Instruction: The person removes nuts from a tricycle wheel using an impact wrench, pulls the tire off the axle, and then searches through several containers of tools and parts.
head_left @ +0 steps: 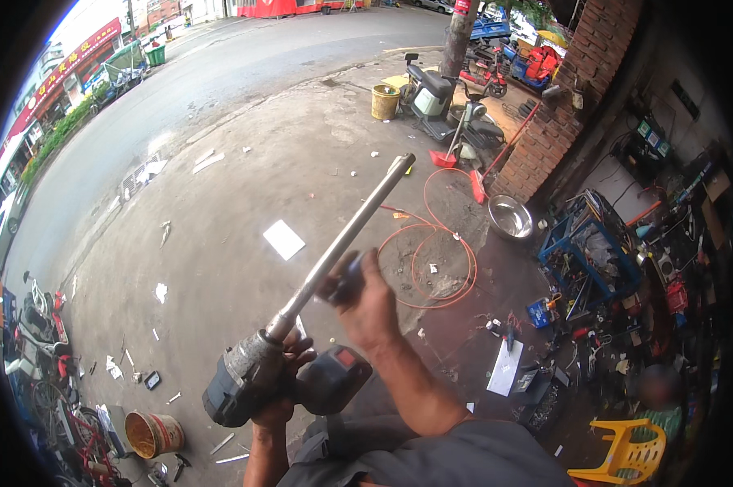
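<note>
A cordless impact wrench [244, 377], grey and black with a scuffed metal nose, is held up in front of me. My left hand [278, 411] grips its handle from below; the fingers are partly hidden behind the tool. Its black battery [334, 379] with a red patch points to the right. From the nose a long silver extension bar [346, 235] slants up to the right. Beside the middle of the bar, my right hand [368, 307] is closed round a dark rounded object [349, 281], slightly blurred. Whether that hand touches the bar, I cannot tell.
An orange hose [473, 276] lies coiled on the ground, near a metal basin [511, 217]. Tools and parts crowd the right around a blue metal frame [585, 252]. A yellow plastic chair [622, 454] stands lower right, a bucket [153, 434] lower left. Scooters [439, 101] stand behind.
</note>
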The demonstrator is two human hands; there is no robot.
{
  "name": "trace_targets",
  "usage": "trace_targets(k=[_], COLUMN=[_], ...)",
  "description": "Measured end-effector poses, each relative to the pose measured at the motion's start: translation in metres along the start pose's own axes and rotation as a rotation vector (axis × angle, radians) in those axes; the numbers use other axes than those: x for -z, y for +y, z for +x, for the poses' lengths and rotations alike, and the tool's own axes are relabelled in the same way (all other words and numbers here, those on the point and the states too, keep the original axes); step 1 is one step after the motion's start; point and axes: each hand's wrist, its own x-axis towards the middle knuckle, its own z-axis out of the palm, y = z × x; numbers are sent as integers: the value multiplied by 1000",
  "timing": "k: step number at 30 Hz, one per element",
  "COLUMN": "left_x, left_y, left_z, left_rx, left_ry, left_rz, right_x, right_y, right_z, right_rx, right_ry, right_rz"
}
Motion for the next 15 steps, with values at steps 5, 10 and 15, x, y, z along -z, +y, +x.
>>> trace_targets(k=[5,10,15], left_x=[25,21,31], left_y=[-18,-51,-69], left_z=[106,218,331], left_rx=[-19,3,56], left_ry=[-229,-40,-53], left_rz=[120,503,243], right_x=[46,49,31], right_y=[-115,-173,-199], right_z=[156,320,465], right_rx=[178,203,226], right_ry=[-26,41,107], right_rz=[329,339,266])
